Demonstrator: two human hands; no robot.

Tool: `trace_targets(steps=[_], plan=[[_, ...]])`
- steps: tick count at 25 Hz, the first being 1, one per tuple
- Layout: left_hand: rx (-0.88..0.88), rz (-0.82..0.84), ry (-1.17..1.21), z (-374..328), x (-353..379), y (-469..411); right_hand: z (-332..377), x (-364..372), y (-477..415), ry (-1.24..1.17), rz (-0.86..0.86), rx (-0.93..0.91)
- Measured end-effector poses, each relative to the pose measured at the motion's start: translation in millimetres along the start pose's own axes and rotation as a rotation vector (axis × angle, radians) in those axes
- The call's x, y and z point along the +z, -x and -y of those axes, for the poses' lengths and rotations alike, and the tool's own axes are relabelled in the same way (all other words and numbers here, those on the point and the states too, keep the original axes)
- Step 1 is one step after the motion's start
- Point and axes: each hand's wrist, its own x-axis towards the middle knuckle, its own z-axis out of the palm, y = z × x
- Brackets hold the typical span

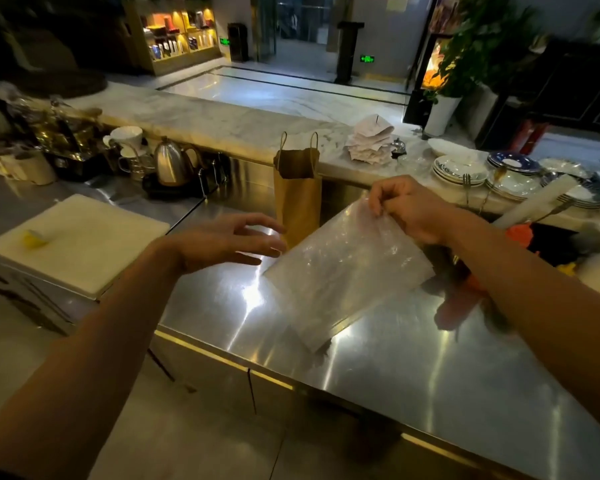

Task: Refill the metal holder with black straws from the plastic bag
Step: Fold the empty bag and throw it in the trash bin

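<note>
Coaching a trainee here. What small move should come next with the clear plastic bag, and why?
Probably grip the clear plastic bag with the left hand: it hovers open beside the bag, and only the right hand pinches the top.

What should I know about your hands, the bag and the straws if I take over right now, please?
The right hand pinches the top edge of the plastic bag, held slanted, its lower corner seemingly on the steel counter.
The left hand is open, fingers spread, beside the bag's left edge, not holding it.
The bag looks clear; I see no black straws in it.
The metal holder is not clearly visible; dark shapes behind the right forearm may be it.
Left: check the holder is full, then put the bag away.
</note>
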Motion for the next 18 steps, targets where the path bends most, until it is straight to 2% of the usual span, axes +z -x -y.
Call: trace_targets(steps=[3,5,7,8,10,11,12,15,18], plan=[[-0.003,0.032,-0.06,-26,35,-14,23,11,8,0.064,0.094,-0.086],[0.018,0.053,-0.05,-35,56,-22,35,14,15,0.107,0.033,-0.172],[0.075,0.016,0.005,-36,73,-25,36,9,21,0.024,-0.053,-0.234],[0.123,-0.029,0.013,-34,79,-26,32,4,25,-0.139,-0.063,-0.219],[0.185,-0.131,0.032,-29,90,-28,19,-7,37,-0.63,-0.048,-0.081],[0.188,-0.196,0.074,-27,95,-29,7,-12,44,-0.799,-0.033,-0.015],[0.184,-0.28,0.122,-25,101,-32,-3,-15,50,-0.868,-0.012,0.017],[0.168,-0.554,0.23,-28,122,-45,-24,-4,73,-0.823,0.016,0.039],[0.214,-0.642,0.228,-34,140,-55,-26,14,80,-0.504,-0.018,0.045]])
